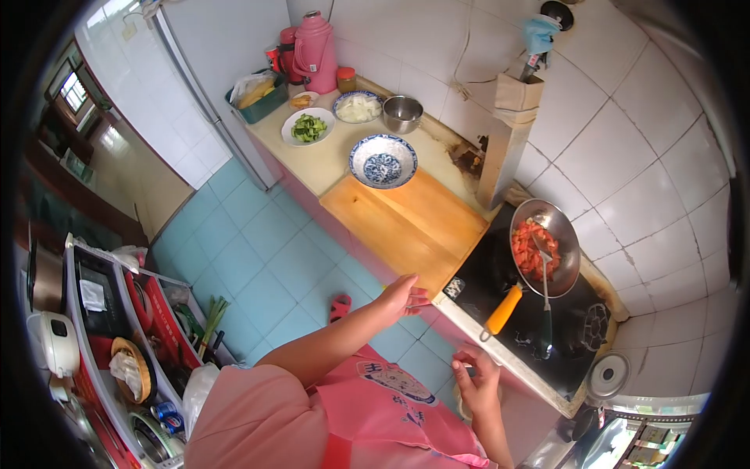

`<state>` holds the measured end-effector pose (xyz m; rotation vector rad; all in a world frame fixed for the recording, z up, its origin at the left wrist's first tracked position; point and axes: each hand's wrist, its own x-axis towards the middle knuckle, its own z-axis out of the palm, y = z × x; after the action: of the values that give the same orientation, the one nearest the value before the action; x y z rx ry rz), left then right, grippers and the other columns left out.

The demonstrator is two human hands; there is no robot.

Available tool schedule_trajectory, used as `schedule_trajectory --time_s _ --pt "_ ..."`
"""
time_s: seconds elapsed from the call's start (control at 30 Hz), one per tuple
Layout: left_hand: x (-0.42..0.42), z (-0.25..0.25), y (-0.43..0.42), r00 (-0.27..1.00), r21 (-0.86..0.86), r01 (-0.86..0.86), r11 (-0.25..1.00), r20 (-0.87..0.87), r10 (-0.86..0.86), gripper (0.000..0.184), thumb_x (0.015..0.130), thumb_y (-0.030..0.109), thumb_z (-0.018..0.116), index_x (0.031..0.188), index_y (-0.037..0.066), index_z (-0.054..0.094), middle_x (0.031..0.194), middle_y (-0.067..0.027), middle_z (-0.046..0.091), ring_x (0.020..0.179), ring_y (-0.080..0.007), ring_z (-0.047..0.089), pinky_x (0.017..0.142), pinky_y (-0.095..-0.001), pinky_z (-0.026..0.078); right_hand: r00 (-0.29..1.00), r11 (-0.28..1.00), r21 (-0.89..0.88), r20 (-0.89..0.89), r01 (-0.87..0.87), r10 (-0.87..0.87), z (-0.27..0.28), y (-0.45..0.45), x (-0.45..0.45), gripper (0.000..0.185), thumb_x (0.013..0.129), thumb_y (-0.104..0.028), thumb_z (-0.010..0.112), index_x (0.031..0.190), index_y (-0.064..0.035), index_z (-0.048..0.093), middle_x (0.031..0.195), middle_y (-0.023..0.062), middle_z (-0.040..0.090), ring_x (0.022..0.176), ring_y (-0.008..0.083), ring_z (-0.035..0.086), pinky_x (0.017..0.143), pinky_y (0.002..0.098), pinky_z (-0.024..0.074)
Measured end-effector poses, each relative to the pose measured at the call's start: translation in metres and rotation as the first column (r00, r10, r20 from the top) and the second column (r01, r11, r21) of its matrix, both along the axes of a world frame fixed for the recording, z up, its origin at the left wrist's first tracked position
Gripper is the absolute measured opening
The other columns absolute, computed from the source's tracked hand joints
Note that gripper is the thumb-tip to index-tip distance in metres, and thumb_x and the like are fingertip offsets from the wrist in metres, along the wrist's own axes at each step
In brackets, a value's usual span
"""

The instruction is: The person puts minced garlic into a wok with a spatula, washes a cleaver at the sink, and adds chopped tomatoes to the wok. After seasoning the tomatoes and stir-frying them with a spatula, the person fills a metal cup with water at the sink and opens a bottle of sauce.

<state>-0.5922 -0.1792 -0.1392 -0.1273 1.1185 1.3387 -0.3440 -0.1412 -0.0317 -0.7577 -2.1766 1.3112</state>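
Observation:
My left hand (402, 300) is held out near the front corner of the cutting board (414, 234), fingers stretched and nothing in them. In front of the stove's edge, my right hand (478, 381) has loosely bent fingers, with a gap between thumb and fingers and nothing visible in it. On the black stove (500, 344) sits a wok (569, 258) holding chopped red tomatoes (531, 254). Its orange handle (504, 311) points toward me. A spatula (546, 293) rests in the wok, its dark handle lying over the rim.
A blue-patterned bowl (383, 162) stands at the board's back edge. Behind it are a plate of green vegetable pieces (308, 126), a plate of white pieces (358, 108), a steel bowl (402, 114) and a pink thermos (315, 55). Shelves (101, 313) stand at left.

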Motion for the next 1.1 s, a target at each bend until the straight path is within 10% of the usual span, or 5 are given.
schedule_trajectory --time_s 0.1,0.33,0.83,1.1 --pt "-0.042 0.006 0.003 0.999 0.021 0.036 0.999 -0.021 -0.035 0.042 0.099 0.043 0.041 0.132 0.017 0.039 0.115 -0.0099 0.058 0.103 -0.0218 0.06 0.079 -0.0394 0.048 1.0 0.954 -0.3 -0.007 0.012 -0.015 -0.023 -0.01 -0.051 0.028 0.088 -0.003 0.066 0.114 0.0036 0.058 0.086 0.0091 0.066 0.082 0.0136 0.065 0.074 0.026 0.0525" --pt "-0.213 -0.021 -0.003 0.99 0.014 0.143 0.99 -0.012 -0.142 0.042 0.096 0.043 0.048 0.129 0.018 0.043 0.116 -0.01 0.059 0.102 -0.0224 0.06 0.08 -0.0406 0.049 0.982 0.93 -0.329 0.142 0.163 -0.122 -0.09 -0.014 -0.205 0.03 0.091 -0.008 0.063 0.118 0.0028 0.055 0.087 0.0102 0.067 0.079 0.0135 0.065 0.071 0.0275 0.053" --pt "-0.417 -0.039 -0.002 0.996 -0.032 0.062 0.998 0.068 -0.06 0.035 0.093 0.037 0.054 0.123 0.02 0.048 0.112 -0.0083 0.06 0.101 -0.0227 0.06 0.082 -0.0417 0.048 0.935 0.447 -0.842 0.17 0.302 -0.312 -0.185 0.107 -0.43 0.068 0.095 -0.042 0.054 0.141 0.0008 0.028 0.113 0.0238 0.06 0.082 0.0266 0.067 0.075 0.0368 0.0566" --pt "-0.475 -0.021 0.004 0.998 -0.082 -0.06 0.995 -0.038 0.057 0.037 0.094 0.037 0.055 0.124 0.018 0.046 0.108 -0.0079 0.061 0.096 -0.0205 0.061 0.077 -0.0389 0.049 0.974 0.309 -0.939 0.089 0.153 -0.21 -0.22 0.166 -0.475 0.044 0.098 -0.035 0.048 0.127 -0.0026 0.042 0.107 0.021 0.061 0.076 0.0264 0.066 0.069 0.0388 0.0579"
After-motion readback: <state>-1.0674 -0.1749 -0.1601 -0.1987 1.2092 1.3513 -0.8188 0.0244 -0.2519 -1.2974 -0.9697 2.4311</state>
